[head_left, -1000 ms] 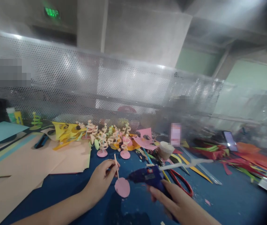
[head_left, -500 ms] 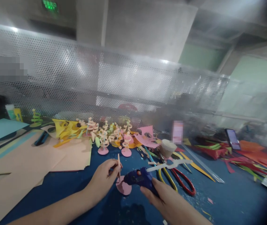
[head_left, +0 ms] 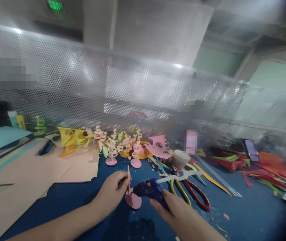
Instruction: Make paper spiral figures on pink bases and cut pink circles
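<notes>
Now, left hand (head_left: pixel 116 187): pinching a slim pale stick (head_left: pixel 128 172) upright between thumb and fingers.
Pink disc (head_left: pixel 134 201): just below the left hand, its far edge at the stick's foot, near the tabletop's (head_left: pixel 248 214) front.
Right hand (head_left: pixel 171 209): wrapped around the grip of a blue glue gun (head_left: pixel 149 190), the nozzle beside the stick's foot and over the disc; whether it touches cannot be told.
Glue stick (head_left: pixel 180 177): whitish and bent, jutting from the gun's rear.
Beyond the hands: curled paper spirals (head_left: pixel 112 147), some standing on pink round bases (head_left: pixel 111 161).
At right: yellow and red handle loops (head_left: pixel 199 196) near a white cup (head_left: pixel 181 159).
At left: pale paper sheets (head_left: pixel 32 180), overlapping.
</notes>
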A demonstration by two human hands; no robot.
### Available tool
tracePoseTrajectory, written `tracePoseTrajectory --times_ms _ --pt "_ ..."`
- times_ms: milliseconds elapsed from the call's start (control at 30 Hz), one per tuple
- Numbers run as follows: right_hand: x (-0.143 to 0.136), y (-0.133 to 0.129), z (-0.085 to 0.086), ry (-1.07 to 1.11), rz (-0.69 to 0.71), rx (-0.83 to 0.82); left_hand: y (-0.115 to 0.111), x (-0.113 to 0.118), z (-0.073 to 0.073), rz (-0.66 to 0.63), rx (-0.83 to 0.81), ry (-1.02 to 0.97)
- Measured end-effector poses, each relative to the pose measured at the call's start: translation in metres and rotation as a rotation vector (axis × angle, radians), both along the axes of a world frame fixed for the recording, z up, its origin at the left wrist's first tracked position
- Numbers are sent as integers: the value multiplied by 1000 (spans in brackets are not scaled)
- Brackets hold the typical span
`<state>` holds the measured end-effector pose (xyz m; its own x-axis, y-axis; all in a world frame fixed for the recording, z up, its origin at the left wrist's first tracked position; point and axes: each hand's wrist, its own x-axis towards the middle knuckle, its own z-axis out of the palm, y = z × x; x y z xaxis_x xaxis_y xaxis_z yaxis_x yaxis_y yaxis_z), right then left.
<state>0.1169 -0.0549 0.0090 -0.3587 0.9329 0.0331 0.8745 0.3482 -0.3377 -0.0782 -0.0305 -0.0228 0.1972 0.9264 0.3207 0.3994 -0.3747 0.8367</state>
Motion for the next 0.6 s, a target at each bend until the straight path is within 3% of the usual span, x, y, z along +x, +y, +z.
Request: tracePoseTrajectory --times_ms 133,267,467,600 --pt "5 2 -6 106 46 95 1 0 -2 -1 -3 -6" --pt "8 -3 0 131 18 6 1 0 -1 -4 -28 -25" --pt "21 -18 20 400 -193 -241 -1 1 5 13 -17 -73" --pt "52 -21 17 603 -422 -169 -2 2 3 -27 25 -35"
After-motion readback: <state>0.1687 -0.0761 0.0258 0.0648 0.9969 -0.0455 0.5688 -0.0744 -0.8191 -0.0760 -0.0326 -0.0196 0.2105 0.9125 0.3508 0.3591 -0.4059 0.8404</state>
